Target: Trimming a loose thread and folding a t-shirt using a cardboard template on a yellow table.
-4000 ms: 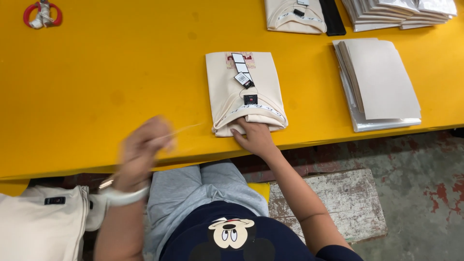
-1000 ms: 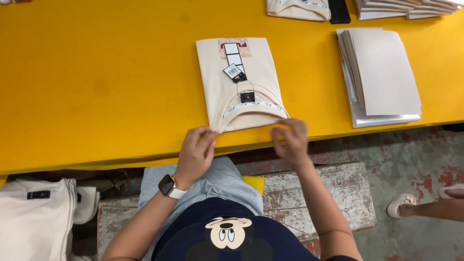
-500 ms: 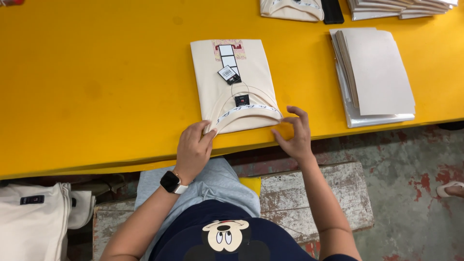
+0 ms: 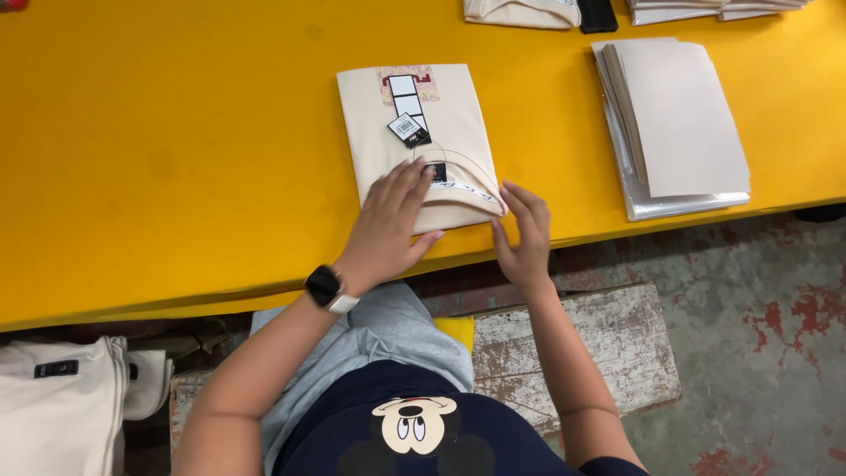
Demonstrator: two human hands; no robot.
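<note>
Left hand [image 4: 394, 220] lies flat, fingers spread, pressing on the near end of the folded cream shirt [image 4: 414, 141], right over the collar. Right hand [image 4: 525, 234] is open too, fingers together and tilted up, touching the shirt's near right corner; nothing is gripped by either hand. The two hands sit apart, with the collar edge between them.

The shirt lies on the yellow counter [image 4: 176, 150], its near end just shy of the counter's front edge, its far end pointing away. Paper tags [image 4: 408, 107] rest on top of it, strung toward the neck.

Room to move: wide bare yellow to the left of the shirt, and a clear strip to its right before the stack of flat grey sheets [image 4: 679, 123], which stands well apart and sits close to the front edge. At the far edge another folded cream garment [image 4: 522, 12] and a dark object [image 4: 597, 15] are partly cut off by the frame.

A watch [image 4: 328, 288] rides the left wrist. Below the counter, a worn wooden bench [image 4: 582, 339] and, low left, a pile of white cloth [image 4: 62, 405].
</note>
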